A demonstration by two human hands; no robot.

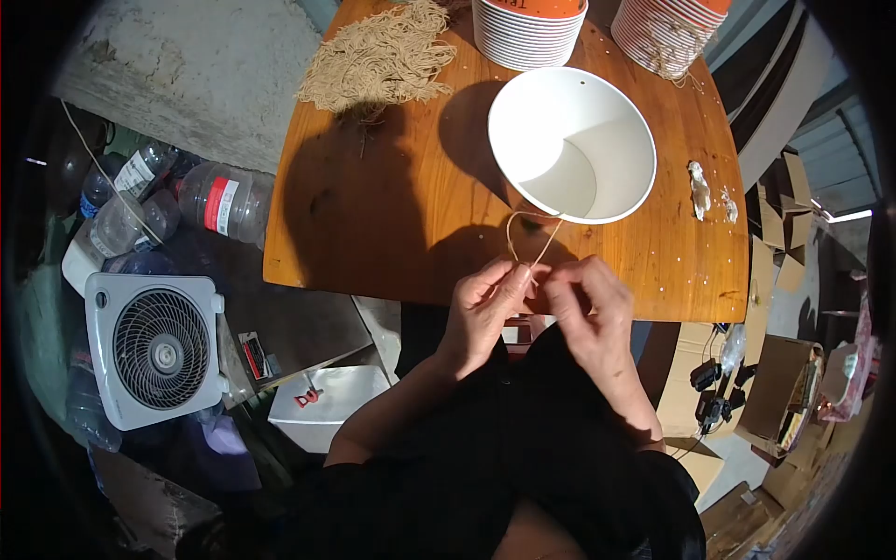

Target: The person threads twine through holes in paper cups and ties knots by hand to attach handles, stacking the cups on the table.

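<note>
A white paper bucket [523, 140] lies tipped on the wooden table, its open mouth facing me. A small hole shows near its far rim. From the near rim a thin tan string [514, 237] hangs in a loop down to my fingers. My left hand [487, 313] pinches the string between thumb and forefinger. Close beside it, my right hand [595, 313] has its fingers curled and its fingertips at the same string. The exact grip of the right fingertips is partly hidden, and so are the string's ends.
On the wooden table [373, 252] lie a heap of tan strings [383, 56], a stack of nested buckets [527, 33] and another stack [667, 37] with strings over it. White scraps [698, 191] lie at right. A fan [159, 350] and plastic bottles [238, 205] are left; cardboard boxes [784, 383] right.
</note>
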